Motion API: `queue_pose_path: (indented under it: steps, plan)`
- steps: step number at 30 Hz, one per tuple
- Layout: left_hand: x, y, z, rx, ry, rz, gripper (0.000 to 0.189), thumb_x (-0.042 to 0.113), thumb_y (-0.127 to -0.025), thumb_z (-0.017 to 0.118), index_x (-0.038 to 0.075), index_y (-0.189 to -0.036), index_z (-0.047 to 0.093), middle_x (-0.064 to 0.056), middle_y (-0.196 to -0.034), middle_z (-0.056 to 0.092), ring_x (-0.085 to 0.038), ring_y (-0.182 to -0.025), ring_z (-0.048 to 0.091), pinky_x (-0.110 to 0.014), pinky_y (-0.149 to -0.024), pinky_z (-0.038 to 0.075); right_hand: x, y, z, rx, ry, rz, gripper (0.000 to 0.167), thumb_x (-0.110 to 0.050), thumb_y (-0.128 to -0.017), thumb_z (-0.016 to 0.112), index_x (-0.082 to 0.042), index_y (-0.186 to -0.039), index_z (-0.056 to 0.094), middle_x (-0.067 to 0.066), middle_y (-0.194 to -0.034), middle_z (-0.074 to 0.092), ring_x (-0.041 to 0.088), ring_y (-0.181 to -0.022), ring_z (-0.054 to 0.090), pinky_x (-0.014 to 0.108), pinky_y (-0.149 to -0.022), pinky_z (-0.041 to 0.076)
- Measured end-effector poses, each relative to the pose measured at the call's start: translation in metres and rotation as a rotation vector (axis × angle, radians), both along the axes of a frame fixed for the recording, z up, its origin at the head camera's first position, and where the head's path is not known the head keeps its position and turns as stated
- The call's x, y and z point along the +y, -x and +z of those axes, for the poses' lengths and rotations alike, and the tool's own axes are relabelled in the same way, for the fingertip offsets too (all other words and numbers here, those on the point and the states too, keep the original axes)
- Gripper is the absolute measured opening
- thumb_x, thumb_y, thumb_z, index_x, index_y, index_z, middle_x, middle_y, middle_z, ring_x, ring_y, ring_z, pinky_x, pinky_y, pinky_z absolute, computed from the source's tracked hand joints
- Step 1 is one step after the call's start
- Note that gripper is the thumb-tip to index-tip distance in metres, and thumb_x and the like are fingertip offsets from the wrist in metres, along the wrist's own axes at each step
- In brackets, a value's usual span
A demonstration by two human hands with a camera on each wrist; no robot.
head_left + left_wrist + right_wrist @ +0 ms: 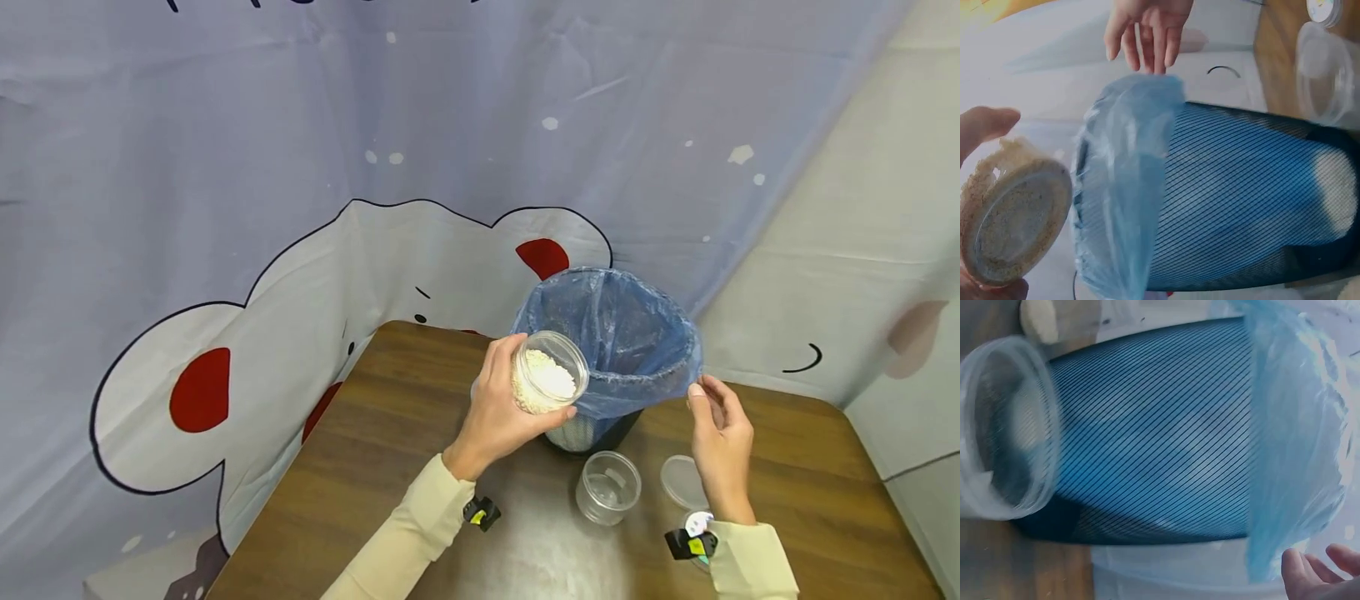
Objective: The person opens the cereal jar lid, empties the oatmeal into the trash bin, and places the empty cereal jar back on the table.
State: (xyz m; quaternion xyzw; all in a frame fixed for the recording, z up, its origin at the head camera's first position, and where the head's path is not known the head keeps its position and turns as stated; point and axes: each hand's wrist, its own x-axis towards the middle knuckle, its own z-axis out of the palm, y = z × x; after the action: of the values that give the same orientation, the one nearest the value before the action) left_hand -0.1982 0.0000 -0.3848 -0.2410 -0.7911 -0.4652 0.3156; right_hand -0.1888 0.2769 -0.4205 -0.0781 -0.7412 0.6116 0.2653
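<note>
My left hand [497,404] grips a clear plastic jar [550,375] of small off-white grains. The jar is lidless, tilted to the right, its mouth beside the near rim of a blue plastic bag [617,321]. That bag lines a dark mesh bin [1241,200], folded over its rim; a pale mass shows near the bin's bottom. My right hand [722,442] is at the bag's right edge, fingers loosely bent. In the right wrist view, its fingertips [1291,559] lie close beside the bag, pinching nothing visible.
A second clear jar [608,490] stands before the bin. Right of it lies a translucent lid [682,481]; another round item [697,523] is partly hidden by my right wrist. A printed curtain [420,125] hangs behind the wooden table [360,467]. A pale round object [1040,320] is beside the bin.
</note>
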Motion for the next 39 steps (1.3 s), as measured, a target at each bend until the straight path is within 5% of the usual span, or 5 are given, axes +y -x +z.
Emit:
queue_pose_path:
  steps: [4, 13, 24, 33, 39]
  plan:
    - [-0.002, 0.007, 0.010, -0.013, 0.002, -0.036, 0.094, 0.040, -0.054, 0.085, 0.009, -0.130, 0.039, -0.004, -0.122, 0.045, -0.015, -0.110, 0.046, -0.032, -0.088, 0.047, -0.009, 0.006, 0.015, -0.036, -0.004, 0.023, 0.050, -0.034, -0.090, 0.056, -0.004, -0.129, 0.049, 0.013, -0.125, 0.052, 0.011, -0.110, 0.053, 0.012, -0.084, 0.044]
    - [0.003, 0.019, 0.016, -0.045, 0.011, -0.046, 0.094, 0.041, -0.056, 0.084, 0.008, -0.131, 0.038, -0.004, -0.124, 0.045, -0.016, -0.109, 0.046, -0.034, -0.087, 0.047, -0.023, 0.011, 0.030, -0.218, -0.033, 0.082, 0.075, -0.045, -0.087, 0.055, -0.003, -0.143, 0.027, 0.016, -0.142, 0.036, 0.027, -0.128, 0.038, 0.042, -0.105, 0.031]
    - [0.007, 0.037, 0.030, -0.007, 0.100, -0.005, 0.094, 0.041, -0.055, 0.083, 0.005, -0.130, 0.041, -0.007, -0.125, 0.048, -0.019, -0.115, 0.044, -0.032, -0.095, 0.041, -0.034, 0.015, 0.027, -0.156, 0.032, 0.084, 0.071, -0.030, -0.086, 0.062, -0.005, -0.143, 0.027, 0.015, -0.140, 0.038, 0.028, -0.126, 0.038, 0.045, -0.103, 0.032]
    - [0.015, 0.051, 0.040, 0.145, 0.285, 0.003, 0.092, 0.040, -0.059, 0.080, 0.003, -0.133, 0.039, -0.010, -0.129, 0.047, -0.021, -0.121, 0.040, -0.028, -0.101, 0.037, -0.036, 0.015, 0.025, -0.147, 0.103, 0.062, 0.071, -0.029, -0.084, 0.065, -0.007, -0.142, 0.030, 0.012, -0.140, 0.039, 0.025, -0.125, 0.038, 0.043, -0.103, 0.032]
    - [0.022, 0.058, 0.042, 0.167, 0.371, 0.022, 0.090, 0.036, -0.059, 0.081, 0.002, -0.132, 0.040, -0.010, -0.129, 0.046, -0.023, -0.120, 0.040, -0.029, -0.099, 0.038, -0.036, 0.015, 0.024, -0.143, 0.096, 0.045, 0.068, -0.030, -0.083, 0.066, -0.009, -0.140, 0.035, 0.011, -0.136, 0.043, 0.023, -0.122, 0.041, 0.036, -0.099, 0.036]
